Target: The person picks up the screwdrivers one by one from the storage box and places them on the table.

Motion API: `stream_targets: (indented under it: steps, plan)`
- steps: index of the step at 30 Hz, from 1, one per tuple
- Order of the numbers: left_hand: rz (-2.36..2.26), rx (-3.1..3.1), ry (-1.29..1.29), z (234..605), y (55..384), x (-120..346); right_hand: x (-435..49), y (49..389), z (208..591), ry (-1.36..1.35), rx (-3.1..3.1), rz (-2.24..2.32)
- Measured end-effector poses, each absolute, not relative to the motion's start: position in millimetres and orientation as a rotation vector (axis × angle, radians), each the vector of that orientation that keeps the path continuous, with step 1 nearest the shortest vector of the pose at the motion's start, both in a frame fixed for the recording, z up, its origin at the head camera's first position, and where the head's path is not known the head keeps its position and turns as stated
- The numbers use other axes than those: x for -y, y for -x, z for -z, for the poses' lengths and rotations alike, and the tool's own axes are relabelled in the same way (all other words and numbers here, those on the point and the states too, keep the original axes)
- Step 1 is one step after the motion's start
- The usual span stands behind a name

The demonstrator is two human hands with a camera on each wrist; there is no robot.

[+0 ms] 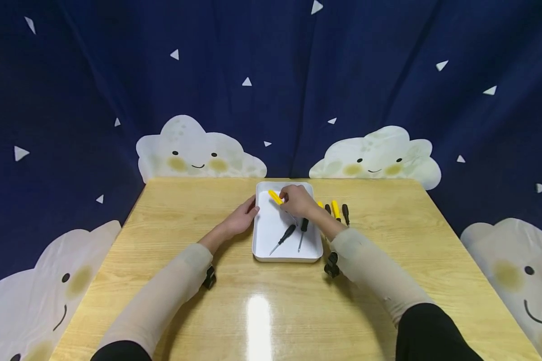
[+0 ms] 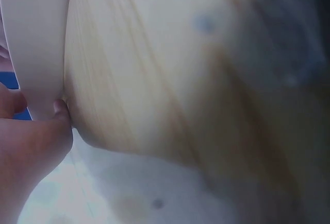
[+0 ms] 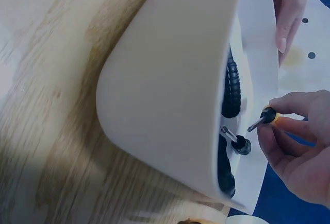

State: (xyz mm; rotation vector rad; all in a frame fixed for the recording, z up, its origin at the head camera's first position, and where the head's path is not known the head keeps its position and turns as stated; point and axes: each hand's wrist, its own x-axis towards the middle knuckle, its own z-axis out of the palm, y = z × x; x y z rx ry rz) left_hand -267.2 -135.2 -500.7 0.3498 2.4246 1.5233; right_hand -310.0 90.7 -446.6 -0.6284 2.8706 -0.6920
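Observation:
My right hand [image 1: 296, 200] pinches a yellow-handled screwdriver [image 1: 275, 197] above the far part of a white tray [image 1: 265, 225]. In the right wrist view, the thumb and fingertips hold it near the black collar [image 3: 267, 114], its metal shank pointing over the tray. Two black-handled screwdrivers lie in the tray: one slants near the middle [image 1: 289, 232], the other [image 1: 304, 225] is close to the right wall. At the tray's left side, my left hand [image 1: 240, 217] grips the wall, thumb by the rim; the left wrist view shows the wall [image 2: 38, 44] between its digits.
Right of the tray, several more screwdrivers with yellow handles [image 1: 336, 209] and black handles [image 1: 345, 212] lie on the wooden table [image 1: 388, 240], partly behind my right forearm. A dark blue curtain [image 1: 280, 60] with clouds hangs at the table's far edge.

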Motion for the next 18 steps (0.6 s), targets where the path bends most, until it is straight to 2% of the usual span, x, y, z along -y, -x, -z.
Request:
stream_targets:
  steps: [18]
  plan:
    - [-1.519, -2.399, -0.335, 502, 267, 136, -141, 306, 439, 0.505, -2.845, 0.967]
